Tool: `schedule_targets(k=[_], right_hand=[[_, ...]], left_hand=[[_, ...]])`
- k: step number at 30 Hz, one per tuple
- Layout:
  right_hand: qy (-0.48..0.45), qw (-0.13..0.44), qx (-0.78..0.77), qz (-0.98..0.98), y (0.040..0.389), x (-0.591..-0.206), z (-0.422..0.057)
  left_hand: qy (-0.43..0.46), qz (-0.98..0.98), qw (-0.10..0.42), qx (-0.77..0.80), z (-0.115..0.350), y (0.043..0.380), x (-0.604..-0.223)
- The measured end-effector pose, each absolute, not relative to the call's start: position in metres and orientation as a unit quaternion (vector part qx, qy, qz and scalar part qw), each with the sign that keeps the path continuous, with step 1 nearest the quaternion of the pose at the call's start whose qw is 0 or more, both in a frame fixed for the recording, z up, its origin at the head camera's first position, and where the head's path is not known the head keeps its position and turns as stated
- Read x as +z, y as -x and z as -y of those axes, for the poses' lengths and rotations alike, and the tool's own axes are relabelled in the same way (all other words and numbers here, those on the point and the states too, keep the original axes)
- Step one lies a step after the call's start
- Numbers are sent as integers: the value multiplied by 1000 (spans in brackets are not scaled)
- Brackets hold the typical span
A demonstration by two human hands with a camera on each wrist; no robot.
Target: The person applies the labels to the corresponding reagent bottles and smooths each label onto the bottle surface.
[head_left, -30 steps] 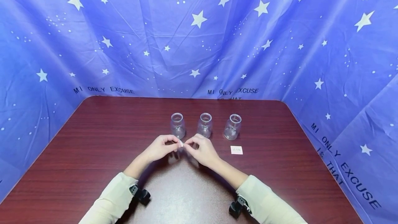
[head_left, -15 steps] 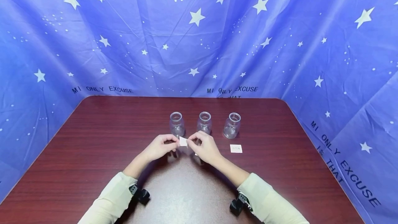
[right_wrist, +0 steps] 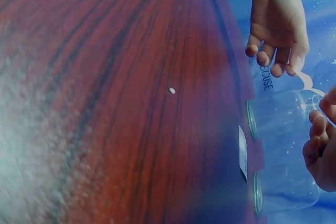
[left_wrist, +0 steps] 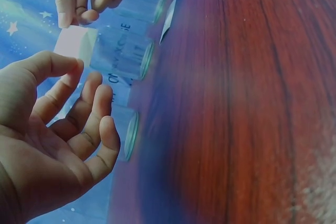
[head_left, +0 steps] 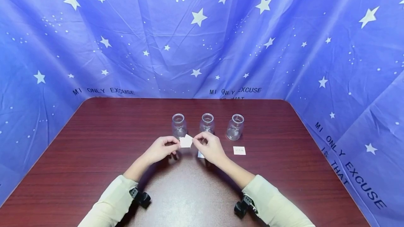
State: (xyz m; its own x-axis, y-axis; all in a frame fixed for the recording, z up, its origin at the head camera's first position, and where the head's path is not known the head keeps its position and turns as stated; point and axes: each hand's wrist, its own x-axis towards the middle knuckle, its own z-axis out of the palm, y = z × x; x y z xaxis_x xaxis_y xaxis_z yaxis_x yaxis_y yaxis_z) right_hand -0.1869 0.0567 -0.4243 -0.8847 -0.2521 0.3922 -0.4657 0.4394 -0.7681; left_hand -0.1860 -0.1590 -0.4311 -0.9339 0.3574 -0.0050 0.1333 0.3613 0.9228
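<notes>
Between my two hands is a small white paper slip (head_left: 185, 142), showing as two overlapping pieces in the head view. My left hand (head_left: 161, 150) pinches its left side with thumb and index finger, the other fingers loosely bent, as the left wrist view shows. At its right corner, the thumb and index finger of my right hand (head_left: 209, 147) pinch it. The slip (left_wrist: 77, 43) is held in front of the clear glass jars, overlapping the foot of the left jar (head_left: 179, 125) in the head view. The middle jar (head_left: 207, 123) stands just beyond my right hand.
A third glass jar (head_left: 235, 128) stands at right, with a white label (head_left: 239, 150) bearing writing in front of it. Another label (head_left: 200, 155) lies partly hidden under my right hand. A tiny white speck (right_wrist: 172, 91) shows on the tabletop. A starry blue curtain (head_left: 195, 45) hangs behind.
My hands have drawn slightly apart, the right hand shifting right. The white slip has spread from a narrow sliver into two visible pieces. More of the label under my right hand shows.
</notes>
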Motion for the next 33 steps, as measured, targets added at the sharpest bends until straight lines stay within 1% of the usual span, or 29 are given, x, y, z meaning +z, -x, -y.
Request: schedule_targets(k=[9, 20, 26, 33], right_hand=[[-195, 110, 506, 833, 189, -421, -61], [-181, 125, 508, 833, 192, -422, -67], [-177, 126, 500, 838, 193, -422, -70], [-176, 124, 498, 840, 192, -423, -70]], left_hand=[[-131, -830, 102, 533, 159, 186, -431], [-137, -821, 120, 542, 166, 186, -433], [-139, -833, 128, 519, 169, 186, -438], [-105, -863, 143, 472, 172, 187, -441]])
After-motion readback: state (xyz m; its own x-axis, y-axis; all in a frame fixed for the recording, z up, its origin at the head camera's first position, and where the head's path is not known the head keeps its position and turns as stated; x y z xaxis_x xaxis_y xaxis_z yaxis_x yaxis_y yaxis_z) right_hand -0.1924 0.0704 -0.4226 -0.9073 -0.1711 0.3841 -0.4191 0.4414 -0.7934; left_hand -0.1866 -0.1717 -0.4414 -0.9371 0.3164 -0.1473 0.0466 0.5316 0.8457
